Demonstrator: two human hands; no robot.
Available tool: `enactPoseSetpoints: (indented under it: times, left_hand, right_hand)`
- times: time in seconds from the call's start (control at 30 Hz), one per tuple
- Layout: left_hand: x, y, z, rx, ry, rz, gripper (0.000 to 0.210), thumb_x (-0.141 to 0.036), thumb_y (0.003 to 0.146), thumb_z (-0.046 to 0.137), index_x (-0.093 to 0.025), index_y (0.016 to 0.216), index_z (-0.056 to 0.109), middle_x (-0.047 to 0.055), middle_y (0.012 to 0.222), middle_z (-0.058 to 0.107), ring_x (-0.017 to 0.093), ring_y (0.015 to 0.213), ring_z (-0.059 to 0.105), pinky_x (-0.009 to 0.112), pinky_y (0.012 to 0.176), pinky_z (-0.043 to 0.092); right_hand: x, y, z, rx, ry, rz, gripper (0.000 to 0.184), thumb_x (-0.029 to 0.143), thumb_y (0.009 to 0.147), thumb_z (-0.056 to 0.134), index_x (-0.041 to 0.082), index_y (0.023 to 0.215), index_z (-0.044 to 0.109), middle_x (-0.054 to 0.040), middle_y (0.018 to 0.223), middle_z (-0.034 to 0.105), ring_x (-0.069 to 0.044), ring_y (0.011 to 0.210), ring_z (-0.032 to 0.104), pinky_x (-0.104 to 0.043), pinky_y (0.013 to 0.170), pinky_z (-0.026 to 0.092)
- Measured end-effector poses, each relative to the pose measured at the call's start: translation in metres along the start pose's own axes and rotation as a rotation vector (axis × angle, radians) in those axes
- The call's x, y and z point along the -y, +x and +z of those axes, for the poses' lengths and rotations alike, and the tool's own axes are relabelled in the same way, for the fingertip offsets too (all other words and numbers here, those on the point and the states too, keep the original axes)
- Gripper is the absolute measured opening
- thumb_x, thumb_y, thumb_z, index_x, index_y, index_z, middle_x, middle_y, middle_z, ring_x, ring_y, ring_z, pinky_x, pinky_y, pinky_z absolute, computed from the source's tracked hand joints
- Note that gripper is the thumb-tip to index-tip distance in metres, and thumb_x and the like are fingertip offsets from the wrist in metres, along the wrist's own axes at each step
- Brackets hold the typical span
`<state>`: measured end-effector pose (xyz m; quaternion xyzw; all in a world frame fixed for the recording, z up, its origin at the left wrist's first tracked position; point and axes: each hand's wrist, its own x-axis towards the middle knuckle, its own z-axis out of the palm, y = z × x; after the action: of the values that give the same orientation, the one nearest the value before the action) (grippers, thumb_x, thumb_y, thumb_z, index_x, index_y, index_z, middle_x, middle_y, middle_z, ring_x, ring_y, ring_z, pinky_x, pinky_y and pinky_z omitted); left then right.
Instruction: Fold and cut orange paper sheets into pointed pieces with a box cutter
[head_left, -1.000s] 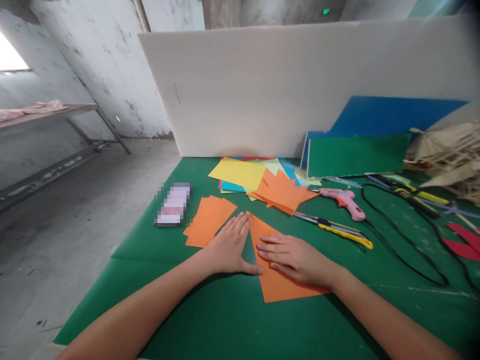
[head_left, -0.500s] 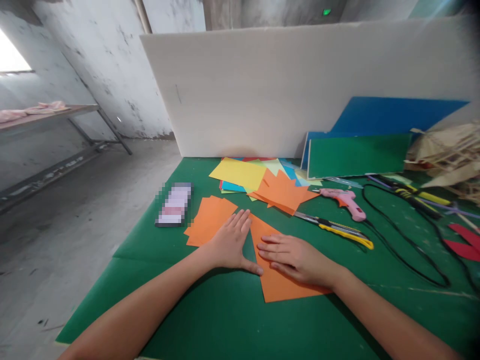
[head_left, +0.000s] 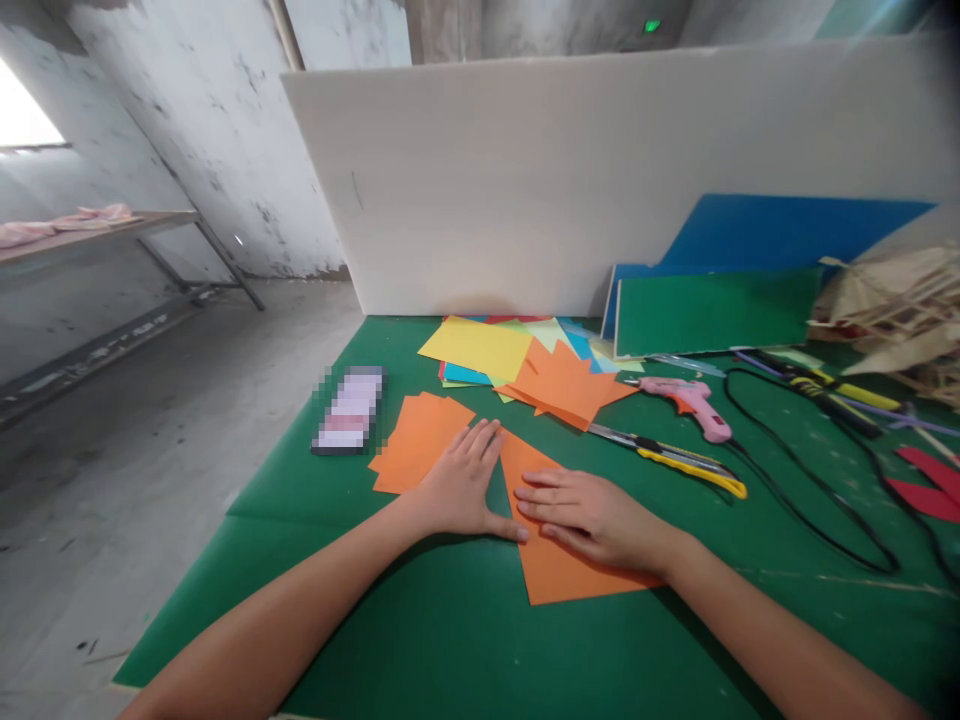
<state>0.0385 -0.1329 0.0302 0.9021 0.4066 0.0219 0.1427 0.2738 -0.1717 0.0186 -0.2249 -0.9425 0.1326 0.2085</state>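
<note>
My left hand (head_left: 466,487) lies flat with its fingers stretched out, its thumb touching the left edge of an orange sheet of paper (head_left: 551,588). On that same sheet rests my right hand (head_left: 589,515), palm down and fingers extended, covering part of it. Beyond my left wrist is a small stack of orange paper (head_left: 416,440), partly hidden by the hand. Farther back, folded or cut orange paper with pointed edges (head_left: 562,385) lies against a yellow sheet (head_left: 476,345) and other coloured papers.
Right of the papers lie a yellow utility knife (head_left: 686,465) and a pink glue gun (head_left: 694,400) with a looping black cord (head_left: 817,505). A blurred phone (head_left: 351,410) is near the left table edge. Green board (head_left: 716,312) and a tall white board (head_left: 487,190) stand behind.
My left thumb tip has edged slightly away from me along the sheet's edge. Both hands otherwise stay in place, and the papers have not moved.
</note>
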Motion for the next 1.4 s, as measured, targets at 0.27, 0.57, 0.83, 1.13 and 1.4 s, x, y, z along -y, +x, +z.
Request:
enactPoseSetpoints:
  times: [0.27,0.57,0.83,1.13,1.4]
  left_hand:
    - [0.001,0.001,-0.002,-0.061,0.022,0.011,0.113,-0.087,0.070,0.040,-0.009,0.149,0.024,0.018,0.156,0.022,0.034,0.145,0.015,0.048,0.118,0.013]
    - [0.003,0.002,-0.005,-0.039,-0.005,0.016,0.109,-0.085,0.072,0.042,-0.010,0.149,0.025,0.018,0.156,0.022,0.035,0.145,0.016,0.047,0.118,0.016]
    - [0.001,0.005,-0.005,-0.062,0.052,0.016,0.111,-0.089,0.068,0.040,-0.011,0.147,0.031,0.019,0.153,0.029,0.036,0.142,0.024,0.048,0.116,0.018]
    - [0.001,0.006,-0.001,-0.180,0.092,0.035,0.108,-0.092,0.063,0.039,-0.014,0.137,0.043,0.019,0.136,0.048,0.040,0.135,0.032,0.050,0.112,0.021]
    - [0.002,0.006,0.003,-0.204,0.130,0.028,0.111,-0.094,0.061,0.036,-0.012,0.135,0.043,0.019,0.130,0.051,0.039,0.129,0.039,0.050,0.114,0.017]
  right_hand:
    - [0.004,0.001,-0.001,-0.016,0.013,0.044,0.036,0.019,0.093,0.051,0.021,0.128,0.061,-0.0064,0.124,0.066,-0.024,0.126,0.053,-0.044,0.107,0.044]
    - [0.005,0.002,-0.004,-0.007,0.020,0.046,0.037,0.016,0.093,0.049,0.020,0.128,0.060,-0.0057,0.126,0.065,-0.023,0.125,0.053,-0.042,0.108,0.042]
    - [0.013,0.011,0.000,-0.062,0.060,0.251,0.026,0.020,0.096,0.045,0.024,0.104,0.070,-0.0047,0.119,0.069,-0.022,0.116,0.059,-0.040,0.103,0.045]
    - [0.011,0.034,0.010,-0.110,-0.122,0.438,0.014,0.014,0.092,0.044,0.020,0.087,0.055,-0.0123,0.118,0.064,-0.025,0.094,0.055,-0.042,0.079,0.050]
    - [-0.001,0.049,0.005,0.052,-0.270,0.414,0.011,0.013,0.086,0.048,0.017,0.083,0.058,-0.0135,0.137,0.053,-0.023,0.081,0.051,-0.040,0.074,0.047]
